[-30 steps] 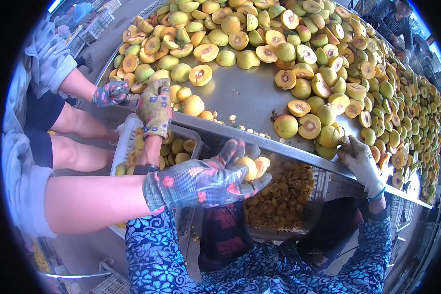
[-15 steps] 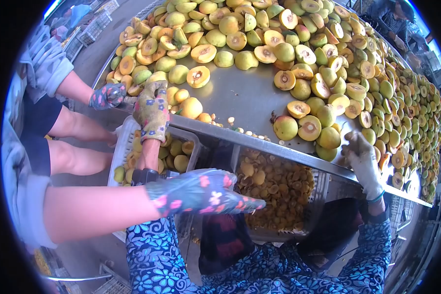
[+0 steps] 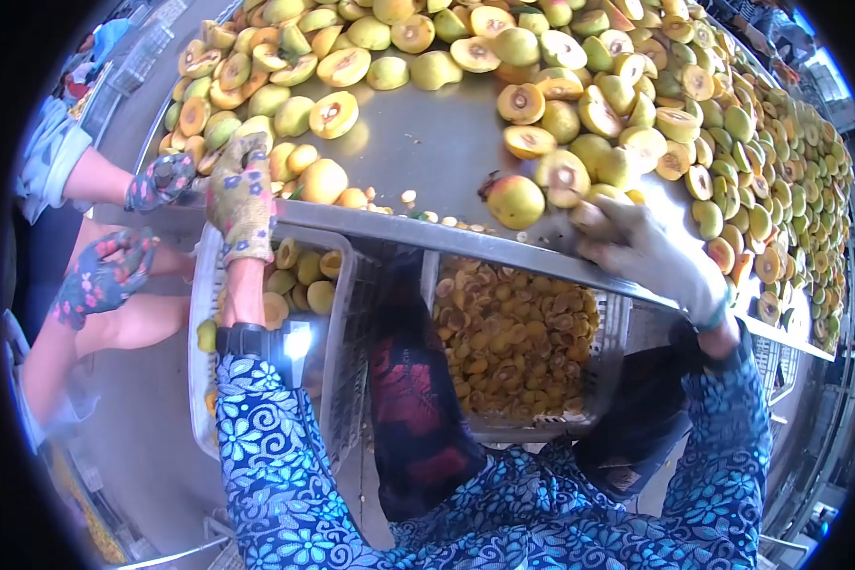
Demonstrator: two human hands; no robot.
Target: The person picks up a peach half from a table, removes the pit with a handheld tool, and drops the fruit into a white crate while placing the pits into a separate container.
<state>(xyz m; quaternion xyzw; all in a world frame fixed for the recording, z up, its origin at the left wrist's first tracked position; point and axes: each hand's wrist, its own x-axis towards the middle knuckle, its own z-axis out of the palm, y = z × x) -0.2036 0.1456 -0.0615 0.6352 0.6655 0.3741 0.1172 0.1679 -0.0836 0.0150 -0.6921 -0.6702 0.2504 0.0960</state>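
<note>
At the rim of the steel table (image 3: 427, 152), my gloved left hand (image 3: 242, 195) lies palm down among halved yellow fruit (image 3: 332, 114), just beside a rounded orange fruit (image 3: 323, 179). Its fingers curl over the edge, and I cannot tell whether they hold anything. My right hand (image 3: 651, 252) is blurred and reaches over the rim onto a pale fruit (image 3: 589, 217); whether it grips it is unclear. Below the table, a white crate (image 3: 199, 285) holds fruit pieces, and a second crate (image 3: 603, 380) holds darker orange pieces. A co-worker's gloved hand (image 3: 161, 180) touches the table corner near my left hand.
</note>
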